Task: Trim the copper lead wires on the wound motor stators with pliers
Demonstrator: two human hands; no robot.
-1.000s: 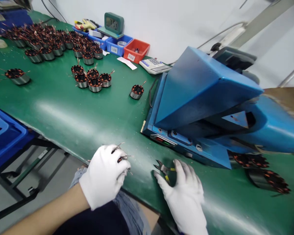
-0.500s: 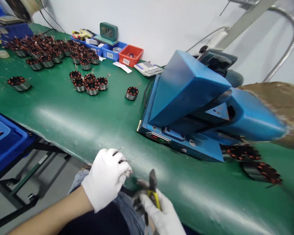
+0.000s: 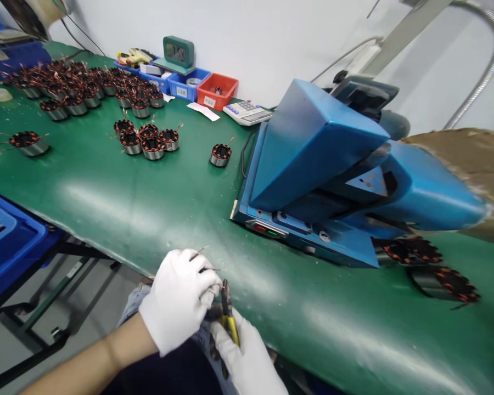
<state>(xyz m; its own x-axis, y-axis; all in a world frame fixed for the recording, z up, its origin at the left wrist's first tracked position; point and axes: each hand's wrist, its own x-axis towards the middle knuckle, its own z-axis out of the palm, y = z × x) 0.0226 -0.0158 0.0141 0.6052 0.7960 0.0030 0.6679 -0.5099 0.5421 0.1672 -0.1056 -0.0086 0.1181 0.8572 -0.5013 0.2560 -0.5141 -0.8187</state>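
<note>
My left hand (image 3: 177,299), in a white glove, is closed around a small wound stator at the table's near edge; only its thin wire ends (image 3: 201,260) stick out above the fingers. My right hand (image 3: 247,359), also gloved, grips yellow-handled cutters (image 3: 227,312) whose dark jaws point up and touch the left hand's fingers. Both hands sit over my lap, just off the green table (image 3: 148,208).
A blue machine (image 3: 321,175) fills the table's right half, with stators (image 3: 432,269) beside it. Many copper-wound stators (image 3: 146,140) stand at the far left. Small bins (image 3: 216,90), a clock (image 3: 178,52) and a calculator (image 3: 247,112) line the wall. A blue crate (image 3: 8,236) sits lower left.
My right hand picked the cutters up from the table and carried them left to the stator in my left hand. The left hand stayed put.
</note>
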